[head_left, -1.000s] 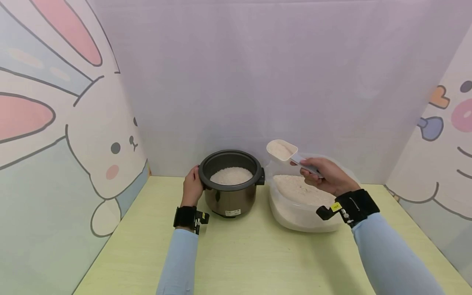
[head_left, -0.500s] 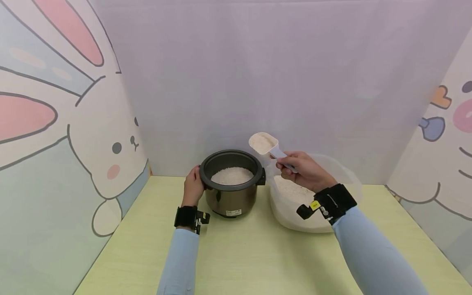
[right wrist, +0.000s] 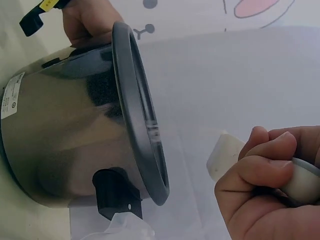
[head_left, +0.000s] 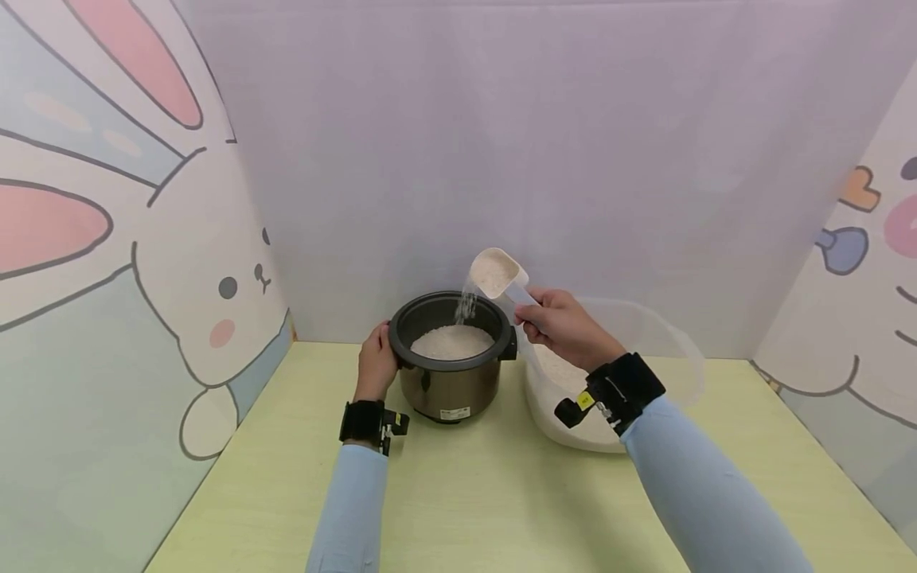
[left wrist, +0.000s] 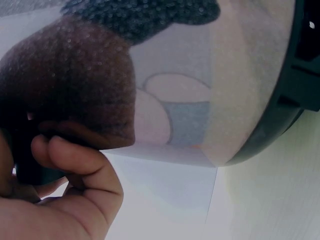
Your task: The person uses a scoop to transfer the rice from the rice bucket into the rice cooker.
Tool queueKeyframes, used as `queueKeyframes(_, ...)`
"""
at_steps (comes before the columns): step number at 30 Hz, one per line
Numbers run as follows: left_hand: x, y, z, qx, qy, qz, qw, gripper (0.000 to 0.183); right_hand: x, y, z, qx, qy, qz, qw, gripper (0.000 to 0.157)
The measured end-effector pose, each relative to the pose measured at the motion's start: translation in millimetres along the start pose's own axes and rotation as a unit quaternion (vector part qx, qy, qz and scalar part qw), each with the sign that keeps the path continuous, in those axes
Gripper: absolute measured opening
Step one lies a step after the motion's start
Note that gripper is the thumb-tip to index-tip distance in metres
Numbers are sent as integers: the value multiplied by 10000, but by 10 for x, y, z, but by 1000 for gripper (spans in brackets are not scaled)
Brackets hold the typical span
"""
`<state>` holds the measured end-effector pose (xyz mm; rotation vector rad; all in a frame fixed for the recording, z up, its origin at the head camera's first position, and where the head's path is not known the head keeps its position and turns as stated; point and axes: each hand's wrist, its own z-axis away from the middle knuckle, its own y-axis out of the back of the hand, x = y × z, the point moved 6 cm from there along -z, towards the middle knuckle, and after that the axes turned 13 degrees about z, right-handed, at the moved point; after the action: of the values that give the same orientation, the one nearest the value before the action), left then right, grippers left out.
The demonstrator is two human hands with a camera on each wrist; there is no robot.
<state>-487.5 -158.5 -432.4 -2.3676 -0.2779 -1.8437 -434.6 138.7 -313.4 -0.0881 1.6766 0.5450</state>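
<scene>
A brown rice cooker [head_left: 450, 390] with a dark rim stands lidless on the table, white rice [head_left: 451, 342] inside. My left hand [head_left: 376, 364] is at its left side; in the left wrist view the curled fingers [left wrist: 80, 157] grip its black side handle [left wrist: 30, 160]. My right hand [head_left: 569, 328] holds a white scoop [head_left: 494, 272] by its pale handle, above the cooker's right rim. The scoop is tilted left, and grains stream [head_left: 466, 306] from its lip into the cooker. In the right wrist view the fingers wrap the scoop's handle [right wrist: 302, 185].
Right of the cooker stands a translucent tub [head_left: 573, 434] of rice, partly hidden by the right hand and wrist. The cooker's right handle [head_left: 509, 344] points towards the tub. A pale wall [head_left: 458, 159] rises close behind; cartoon panels flank the pale-yellow table [head_left: 458, 501].
My right hand has carried the filled scoop left from over the tub to the cooker and tipped it, so rice now falls. The left hand stays on the cooker.
</scene>
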Motion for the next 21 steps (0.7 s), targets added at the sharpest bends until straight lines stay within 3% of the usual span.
queueKeyframes(5,2,10,2,17,-6,28,10000,42,31,-27,-59,214,60,554,9982,34)
queueKeyframes(11,19,7,11,2,-26,-41,10000,43,82,-43,-94,525,127,1280,9903,27)
queueKeyframes(21,31,4,9,-11,-75,-137,9999,43,65,-43,-112,955,208,1914,9766,25)
